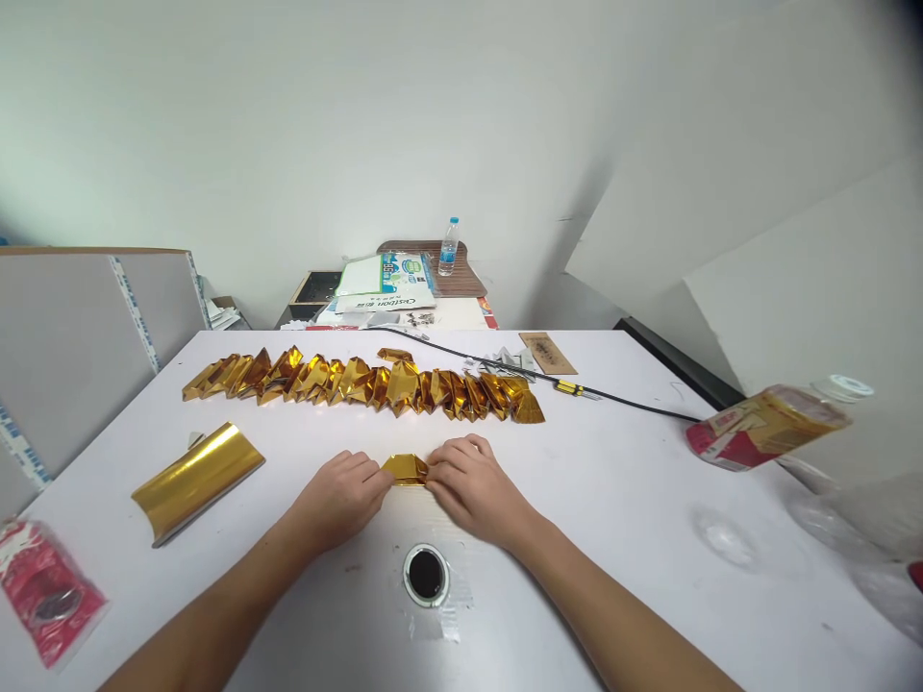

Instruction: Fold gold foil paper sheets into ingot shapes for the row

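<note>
Between my two hands, low over the white table, is a partly folded piece of gold foil paper. My left hand pinches its left end, fingers curled. At its right end my right hand grips with bent fingers; the fingertips partly cover the paper. Beyond the hands runs a long row of folded gold paper shapes, packed side by side, with one more shape just behind. A curved stack of gold foil sheets lies to the left of my left hand.
A black cable crosses the table near a yellow-and-black tool and brown card. At right leans a bottle with a red label. A red packet lies at left; a round hole is in front.
</note>
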`<state>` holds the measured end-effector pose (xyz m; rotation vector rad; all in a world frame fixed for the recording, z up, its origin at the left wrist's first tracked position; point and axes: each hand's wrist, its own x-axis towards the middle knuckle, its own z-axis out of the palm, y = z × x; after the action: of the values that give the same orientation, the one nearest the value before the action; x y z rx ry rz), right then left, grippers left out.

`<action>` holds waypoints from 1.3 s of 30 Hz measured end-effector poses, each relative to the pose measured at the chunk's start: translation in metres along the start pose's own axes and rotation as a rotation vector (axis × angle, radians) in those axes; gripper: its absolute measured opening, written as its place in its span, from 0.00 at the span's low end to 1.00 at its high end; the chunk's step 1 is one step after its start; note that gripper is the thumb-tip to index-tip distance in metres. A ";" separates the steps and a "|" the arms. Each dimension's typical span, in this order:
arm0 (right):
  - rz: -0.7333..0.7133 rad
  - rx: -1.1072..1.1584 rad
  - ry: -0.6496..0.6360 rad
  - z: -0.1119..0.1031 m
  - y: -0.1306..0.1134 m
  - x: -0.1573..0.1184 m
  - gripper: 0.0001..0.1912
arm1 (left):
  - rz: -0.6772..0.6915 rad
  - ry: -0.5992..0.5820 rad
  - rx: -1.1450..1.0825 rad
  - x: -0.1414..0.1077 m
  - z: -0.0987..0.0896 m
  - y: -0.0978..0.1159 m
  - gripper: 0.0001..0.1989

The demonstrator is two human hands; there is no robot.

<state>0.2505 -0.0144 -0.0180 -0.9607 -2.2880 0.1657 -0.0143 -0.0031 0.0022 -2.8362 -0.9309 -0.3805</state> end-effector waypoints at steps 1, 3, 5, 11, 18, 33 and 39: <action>-0.014 0.002 0.012 0.000 0.000 -0.001 0.09 | -0.019 0.010 -0.017 0.000 0.000 0.001 0.12; -0.029 0.028 0.017 0.002 0.000 -0.002 0.07 | -0.052 0.021 -0.052 -0.001 0.002 0.002 0.12; -0.007 0.059 0.001 0.003 0.000 -0.002 0.06 | -0.088 0.021 -0.087 -0.002 0.003 0.004 0.12; 0.008 0.059 -0.016 0.002 -0.001 -0.001 0.11 | -0.269 0.018 -0.291 -0.003 0.006 0.009 0.11; 0.213 0.068 0.091 0.017 -0.004 0.001 0.10 | -0.471 0.007 -0.460 0.004 0.007 0.006 0.09; 0.219 -0.075 0.007 0.018 -0.010 0.001 0.13 | -0.511 -0.039 -0.347 0.006 0.011 0.009 0.12; 0.127 -0.122 -0.142 0.015 -0.012 0.002 0.19 | -0.584 -0.055 -0.185 0.010 0.017 0.015 0.12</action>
<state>0.2332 -0.0199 -0.0251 -1.1925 -2.3885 0.1540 0.0055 -0.0059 -0.0115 -2.6828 -1.8211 -0.4658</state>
